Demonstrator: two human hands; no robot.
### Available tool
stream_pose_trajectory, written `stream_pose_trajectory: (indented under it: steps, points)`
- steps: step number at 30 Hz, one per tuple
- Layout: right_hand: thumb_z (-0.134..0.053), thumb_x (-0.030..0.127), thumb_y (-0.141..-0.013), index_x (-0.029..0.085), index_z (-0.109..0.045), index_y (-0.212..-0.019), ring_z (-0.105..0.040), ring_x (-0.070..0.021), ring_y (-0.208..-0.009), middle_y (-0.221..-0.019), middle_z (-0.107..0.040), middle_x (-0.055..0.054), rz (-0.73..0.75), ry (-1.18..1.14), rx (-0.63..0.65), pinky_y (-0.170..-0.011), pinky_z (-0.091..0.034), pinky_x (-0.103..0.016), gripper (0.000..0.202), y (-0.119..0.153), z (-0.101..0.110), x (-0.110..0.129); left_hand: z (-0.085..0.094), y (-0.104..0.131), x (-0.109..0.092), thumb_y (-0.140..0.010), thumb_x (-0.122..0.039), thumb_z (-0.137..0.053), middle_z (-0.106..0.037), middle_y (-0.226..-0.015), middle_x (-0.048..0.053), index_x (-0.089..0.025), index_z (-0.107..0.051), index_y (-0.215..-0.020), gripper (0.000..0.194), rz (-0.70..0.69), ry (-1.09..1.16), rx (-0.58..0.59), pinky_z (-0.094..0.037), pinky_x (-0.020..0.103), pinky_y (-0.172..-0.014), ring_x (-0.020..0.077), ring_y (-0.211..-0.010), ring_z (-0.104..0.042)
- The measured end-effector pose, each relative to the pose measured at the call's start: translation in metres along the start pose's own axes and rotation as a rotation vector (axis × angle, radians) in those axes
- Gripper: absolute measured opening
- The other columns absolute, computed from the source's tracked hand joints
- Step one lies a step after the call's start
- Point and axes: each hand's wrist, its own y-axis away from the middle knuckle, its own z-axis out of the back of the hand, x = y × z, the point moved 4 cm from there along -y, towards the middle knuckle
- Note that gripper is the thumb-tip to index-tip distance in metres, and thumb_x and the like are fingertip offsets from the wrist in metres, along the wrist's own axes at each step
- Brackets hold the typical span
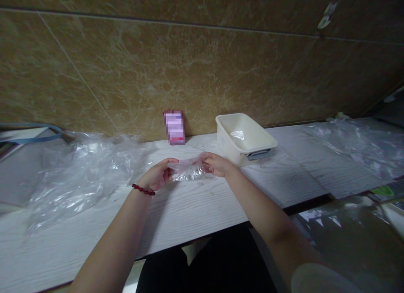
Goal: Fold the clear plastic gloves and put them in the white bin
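A small clear plastic bag (188, 172) is stretched between my two hands, just above the table's middle. My left hand (159, 175), with a dark red bead bracelet (143, 189) at the wrist, pinches the bag's left end. At the right end my right hand (214, 163) has its fingers closed on the same bag. What the bag contains, if anything, cannot be made out. Right behind my right hand stands a cream plastic bin (229, 150) with a grey latch; a bit of shiny clear plastic (237, 135) lies inside it.
Crumpled clear plastic (85, 171) covers the table's left part, beside a blue band (38, 138). More clear sheeting (362, 141) lies at the right. A phone-like object with a blurred screen (175, 127) leans on the tiled wall (142, 74). The white wood-grain table (179, 217) ends near my lap.
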Motion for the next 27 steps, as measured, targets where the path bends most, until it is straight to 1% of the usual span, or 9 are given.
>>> stream_pose_trajectory:
  steps: [4, 7, 10, 14, 17, 20, 22, 24, 27]
  points:
    - [-0.062, 0.020, -0.063, 0.019, -0.050, -0.071, -0.049, -0.0055, -0.051, -0.063, -0.053, 0.006, 0.031, 0.008, -0.005, -0.045, -0.038, -0.016, 0.014, 0.004, -0.003, 0.005, -0.004, 0.005, -0.004, -0.070, -0.016, -0.046, -0.059, -0.066, 0.002, -0.016, -0.058, -0.083, 0.017, 0.036, 0.070, 0.028, -0.046, 0.019, -0.045, 0.0094, -0.052, -0.055]
    - [-0.064, 0.021, -0.061, 0.019, -0.049, -0.070, -0.048, -0.0054, -0.051, -0.062, -0.051, 0.006, 0.025, 0.015, -0.036, -0.043, -0.037, -0.015, 0.017, 0.006, -0.004, 0.007, -0.007, 0.005, -0.005, -0.070, -0.023, -0.049, -0.058, -0.064, 0.003, -0.015, -0.060, -0.080, 0.017, 0.041, 0.051, 0.015, -0.044, 0.019, -0.044, 0.0101, -0.051, -0.054]
    - [-0.062, 0.024, -0.064, 0.021, -0.048, -0.079, -0.052, -0.0076, -0.056, -0.069, -0.055, 0.004, 0.033, 0.002, -0.032, -0.046, -0.041, -0.017, 0.020, 0.005, -0.004, 0.007, -0.010, 0.005, -0.005, -0.063, -0.021, -0.061, -0.060, -0.067, 0.002, -0.013, -0.062, -0.079, 0.018, -0.039, -0.052, -0.021, -0.042, 0.017, -0.050, 0.0084, -0.055, -0.053]
    - [-0.059, 0.026, -0.069, 0.027, -0.043, -0.101, -0.056, -0.0099, -0.064, -0.084, -0.057, 0.001, 0.027, -0.051, 0.009, -0.054, -0.047, -0.024, 0.036, 0.003, -0.004, 0.006, -0.013, 0.008, -0.004, -0.054, -0.020, -0.069, -0.061, -0.073, 0.002, -0.013, -0.062, -0.085, 0.032, -0.125, -0.193, -0.076, -0.040, 0.018, -0.054, 0.0073, -0.059, -0.052]
    - [-0.061, 0.026, -0.069, 0.028, -0.040, -0.106, -0.058, -0.0104, -0.068, -0.090, -0.056, 0.001, -0.013, -0.056, 0.025, -0.060, -0.050, -0.027, 0.043, 0.004, -0.006, 0.004, -0.011, 0.008, -0.006, -0.055, -0.024, -0.070, -0.060, -0.072, 0.000, -0.015, -0.061, -0.089, 0.037, -0.209, -0.266, -0.119, -0.038, 0.019, -0.052, 0.0064, -0.056, -0.050]
    - [-0.065, 0.025, -0.066, 0.026, -0.040, -0.107, -0.059, -0.0109, -0.069, -0.091, -0.057, -0.001, -0.056, -0.037, 0.034, -0.063, -0.049, -0.027, 0.048, 0.006, -0.008, 0.002, -0.006, 0.007, -0.007, -0.056, -0.027, -0.070, -0.060, -0.071, 0.000, -0.016, -0.060, -0.091, 0.038, -0.268, -0.315, -0.148, -0.037, 0.019, -0.051, 0.0064, -0.055, -0.049]
    - [-0.066, 0.025, -0.065, 0.025, -0.040, -0.107, -0.058, -0.0108, -0.068, -0.088, -0.058, -0.002, -0.066, -0.024, 0.048, -0.061, -0.048, -0.025, 0.049, 0.006, -0.010, 0.001, -0.003, 0.006, -0.008, -0.056, -0.028, -0.070, -0.060, -0.072, 0.000, -0.016, -0.060, -0.092, 0.039, -0.299, -0.332, -0.159, -0.037, 0.019, -0.051, 0.0065, -0.055, -0.048]
    - [-0.067, 0.023, -0.064, 0.025, -0.042, -0.107, -0.058, -0.0102, -0.066, -0.083, -0.058, -0.001, -0.057, -0.002, 0.043, -0.055, -0.045, -0.021, 0.050, 0.005, -0.011, 0.000, -0.001, 0.005, -0.009, -0.057, -0.029, -0.069, -0.061, -0.074, 0.001, -0.016, -0.060, -0.094, 0.040, -0.330, -0.362, -0.163, -0.036, 0.019, -0.049, 0.0065, -0.053, -0.048]
    - [-0.069, 0.015, -0.059, 0.024, -0.043, -0.105, -0.054, -0.0073, -0.061, -0.075, -0.056, 0.002, -0.007, 0.047, -0.014, -0.047, -0.038, -0.016, 0.054, 0.003, -0.008, -0.002, 0.000, 0.004, -0.008, -0.059, -0.029, -0.068, -0.061, -0.081, 0.004, -0.015, -0.059, -0.095, 0.040, -0.349, -0.409, -0.152, -0.037, 0.019, -0.050, 0.0074, -0.055, -0.049]
